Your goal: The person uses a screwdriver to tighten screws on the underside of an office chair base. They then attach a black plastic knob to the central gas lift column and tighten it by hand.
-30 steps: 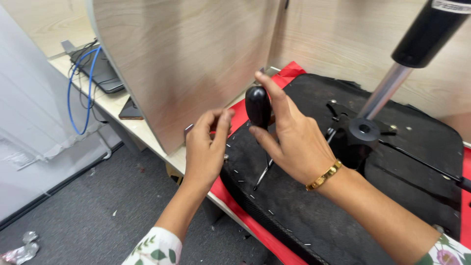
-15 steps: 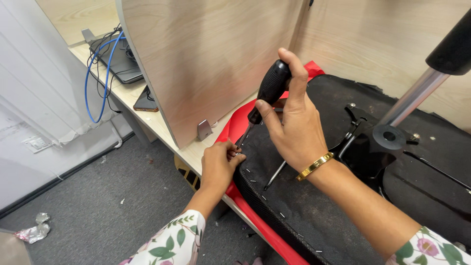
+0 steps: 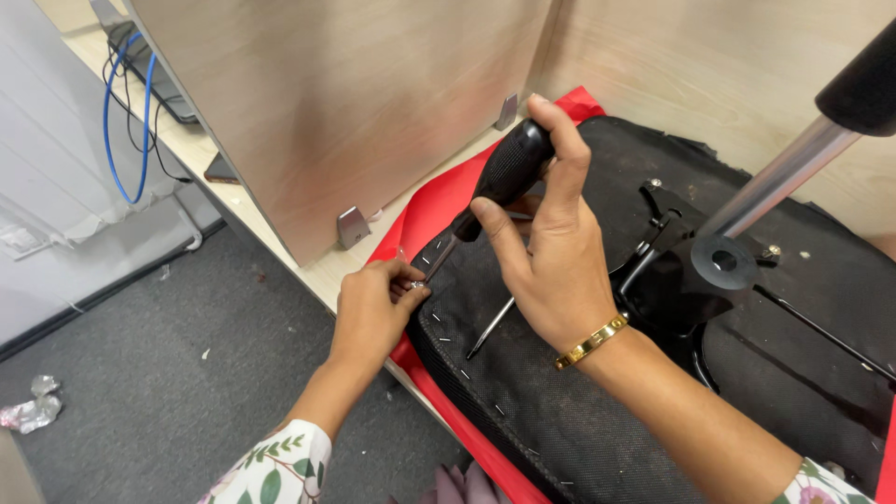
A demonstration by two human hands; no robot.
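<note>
Two hands at seat edge. Left hand (image 3: 373,313) pinches something tiny at the black fabric (image 3: 560,411) rim, item too small to identify. Right hand (image 3: 551,252) wraps the screwdriver (image 3: 495,182) handle; tip hidden behind left fingers. Chair post (image 3: 793,168) cut off at frame corner.

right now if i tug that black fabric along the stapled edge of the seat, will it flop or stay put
The black fabric looks thin and woven, so a loose part would probably flop. Along the edge a row of staples pins it flat, so it likely resists a tug there. The left hand pinches that edge, and the right hand holds a black-handled tool to it.
</note>
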